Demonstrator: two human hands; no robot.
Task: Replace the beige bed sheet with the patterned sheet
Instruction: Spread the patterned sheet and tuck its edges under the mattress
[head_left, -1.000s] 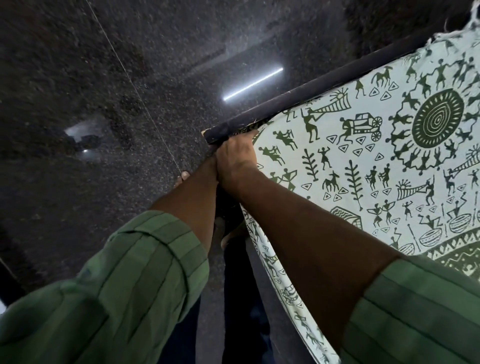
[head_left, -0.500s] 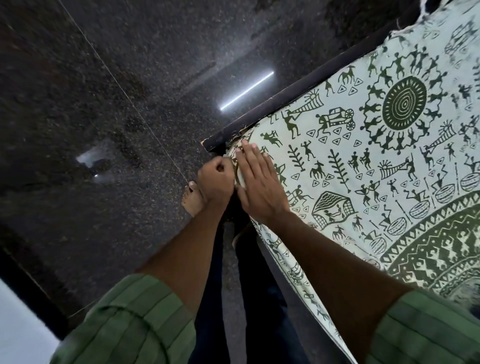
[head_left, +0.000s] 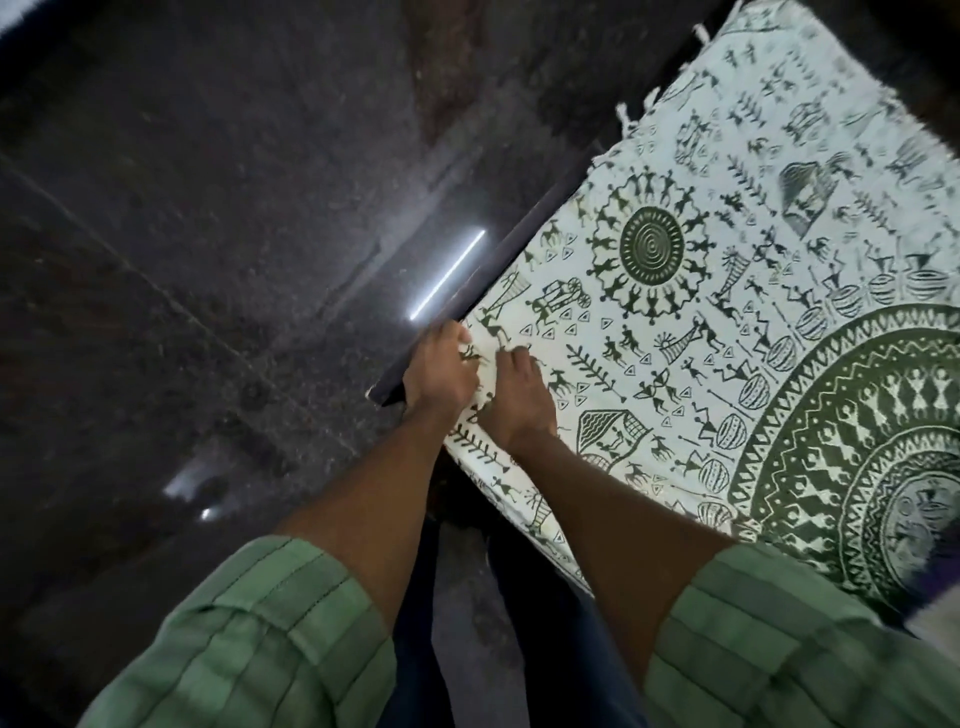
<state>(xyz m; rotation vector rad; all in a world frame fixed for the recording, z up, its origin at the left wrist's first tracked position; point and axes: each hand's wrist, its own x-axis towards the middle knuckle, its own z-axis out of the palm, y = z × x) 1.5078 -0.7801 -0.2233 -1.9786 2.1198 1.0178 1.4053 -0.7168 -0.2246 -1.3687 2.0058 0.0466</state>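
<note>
Two bare hands meet at the near corner of a bed. The left hand (head_left: 441, 376) curls its fingers over the sheet's edge where it meets the dark bed frame (head_left: 498, 265), apparently gripping the cloth. The right hand (head_left: 519, 400) lies just beside it on top of the sheet, fingers bent and bunching a little fabric. The patterned sheet (head_left: 727, 322), cream with green folk figures and circles, is spread flat across the bed, its fringed far edge reaching the top corner. No beige sheet shows. Green striped sleeves (head_left: 270, 639) frame the view above a dark speckled floor (head_left: 208, 208). This looks like the finishing stage, fitting the corner. The next move likely calls for pulling the edge taut and tucking it down by the frame
</note>
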